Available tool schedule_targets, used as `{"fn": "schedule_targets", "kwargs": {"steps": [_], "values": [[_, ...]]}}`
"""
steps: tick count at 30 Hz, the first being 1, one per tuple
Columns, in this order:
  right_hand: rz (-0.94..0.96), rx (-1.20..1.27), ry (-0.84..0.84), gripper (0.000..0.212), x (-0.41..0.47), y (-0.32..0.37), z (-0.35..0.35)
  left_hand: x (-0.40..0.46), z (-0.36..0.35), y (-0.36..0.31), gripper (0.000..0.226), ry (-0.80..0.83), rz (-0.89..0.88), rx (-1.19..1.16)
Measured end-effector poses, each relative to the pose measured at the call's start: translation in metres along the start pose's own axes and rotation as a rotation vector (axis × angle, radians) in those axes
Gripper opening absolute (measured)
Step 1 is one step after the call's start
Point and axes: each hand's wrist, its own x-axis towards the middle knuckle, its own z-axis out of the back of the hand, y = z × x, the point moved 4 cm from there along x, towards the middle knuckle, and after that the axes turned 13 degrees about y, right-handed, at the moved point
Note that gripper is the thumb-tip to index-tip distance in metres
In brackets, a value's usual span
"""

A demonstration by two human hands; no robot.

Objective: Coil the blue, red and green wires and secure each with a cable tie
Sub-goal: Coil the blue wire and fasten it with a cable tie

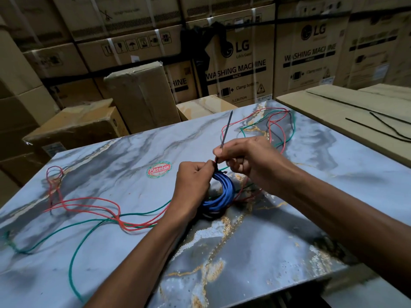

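The blue wire (224, 192) is wound into a coil at the middle of the marble-patterned tabletop (266, 252). My left hand (192, 181) grips the coil at its top left. My right hand (242, 161) pinches a black cable tie (226, 130) whose tail sticks up and away from the coil. The tie's lower end meets the coil between my two hands. The red wire (89, 203) and the green wire (89, 230) lie loose across the left of the table, and both loop again at the far right behind my right hand.
Spare black cable ties (382, 127) lie on a flat cardboard box (333, 107) at the right. Stacked cartons, some printed LG washing machine (240, 70), wall in the back. A round red sticker (159, 170) sits on the tabletop. The table's near edge runs at lower right.
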Motion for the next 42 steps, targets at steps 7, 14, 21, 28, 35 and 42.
{"fn": "schedule_targets", "kwargs": {"steps": [7, 14, 21, 28, 35, 42], "values": [[0.061, 0.121, 0.082, 0.005, -0.005, 0.01, -0.005, -0.003, -0.007, -0.014, 0.054, 0.006, -0.045, -0.165], [0.135, -0.323, 0.146, 0.031, -0.009, -0.002, -0.018, -0.005, 0.016, -0.013, 0.039, -0.279, 0.035, -0.366], [0.085, -0.347, 0.167, 0.037, -0.005, -0.02, -0.019, -0.002, 0.023, -0.007, 0.042, -0.281, 0.045, -0.457], [0.004, -0.028, 0.15, 0.033, 0.001, -0.024, -0.007, 0.002, 0.018, -0.01, 0.034, -0.152, 0.012, -0.568], [0.065, -0.004, 0.028, 0.03, 0.001, -0.015, 0.012, 0.001, 0.016, -0.01, 0.026, 0.075, -0.021, -0.354], [0.098, -0.19, 0.011, 0.043, -0.003, -0.014, 0.008, -0.005, 0.021, -0.012, 0.023, 0.009, -0.034, -0.345]]}}
